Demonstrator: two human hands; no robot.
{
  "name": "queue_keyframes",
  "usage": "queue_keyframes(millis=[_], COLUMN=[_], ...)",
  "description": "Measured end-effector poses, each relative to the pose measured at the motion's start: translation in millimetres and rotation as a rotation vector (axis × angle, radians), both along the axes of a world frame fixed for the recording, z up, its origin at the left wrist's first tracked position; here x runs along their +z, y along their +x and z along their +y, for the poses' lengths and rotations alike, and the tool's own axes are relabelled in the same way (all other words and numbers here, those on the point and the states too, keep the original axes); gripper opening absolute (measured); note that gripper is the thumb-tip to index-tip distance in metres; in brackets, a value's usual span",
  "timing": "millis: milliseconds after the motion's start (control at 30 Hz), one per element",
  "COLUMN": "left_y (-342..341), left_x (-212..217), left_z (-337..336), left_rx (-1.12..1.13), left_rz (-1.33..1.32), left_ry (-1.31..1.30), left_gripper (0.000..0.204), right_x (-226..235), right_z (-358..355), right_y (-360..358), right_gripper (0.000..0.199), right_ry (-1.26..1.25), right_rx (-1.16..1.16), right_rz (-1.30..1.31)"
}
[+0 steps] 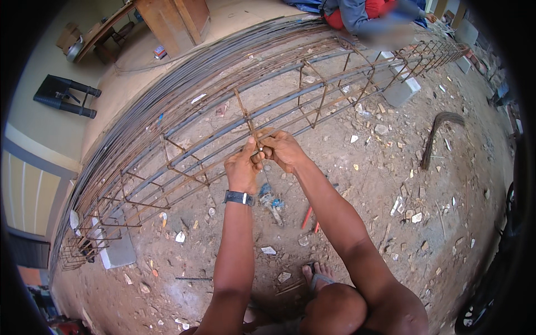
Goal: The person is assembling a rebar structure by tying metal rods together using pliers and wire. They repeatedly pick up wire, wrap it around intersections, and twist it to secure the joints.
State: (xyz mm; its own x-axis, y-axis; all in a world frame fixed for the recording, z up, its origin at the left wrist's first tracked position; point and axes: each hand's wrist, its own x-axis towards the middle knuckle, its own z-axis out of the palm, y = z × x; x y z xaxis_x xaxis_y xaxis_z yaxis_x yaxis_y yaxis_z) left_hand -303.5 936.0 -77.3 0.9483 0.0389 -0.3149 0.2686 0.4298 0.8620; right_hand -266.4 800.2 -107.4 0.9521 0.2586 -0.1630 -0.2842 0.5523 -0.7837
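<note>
A long cage of steel reinforcing bars [218, 134] with bent square stirrups runs across in front of me. At its near side, both my hands meet at one upright rusty stirrup [240, 103], where it crosses a lengthwise bar. My left hand [243, 169] is closed, its thumb up against the stirrup. Fingers of my right hand [286, 152] are pinched together just beside it, touching the same joint. A thin tie wire [266, 176] shows below the fingertips; most of it is hidden by my fingers. A dark watch [239, 197] circles my left wrist.
Concrete blocks [118, 245] prop up the cage. Long loose bars [184, 70] lie behind it. A bent wire bundle [438, 134], red tool handles [307, 218], a blue-and-grey scrap [271, 202] and rubble lie on the dirt. Another person [360, 19] crouches at the far right.
</note>
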Motion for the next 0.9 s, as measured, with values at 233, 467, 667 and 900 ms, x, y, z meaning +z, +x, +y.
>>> queue_keyframes(millis=[233,467,667,900], left_y=[3,1,3,6], left_x=[7,-5,-16,-15], left_z=[3,-22,-10,1], left_rx=[-0.08,0.041,0.117,-0.018], left_rz=[0.101,0.045,-0.12,-0.149], left_ry=[-0.08,-0.26,-0.157,-0.077], left_gripper=[0.021,0.015,0.019,0.02], right_x=[15,5,65,95], right_z=[-7,-11,-11,-10], right_y=[5,-24,-42,-3], right_gripper=[0.008,0.015,0.019,0.022], right_ry=[-0.38,-0.222,-1.216,-1.617], right_rx=[-0.034,-0.079,-0.363,0.034], right_rz=[-0.072,-0.061,-0.68,-0.806])
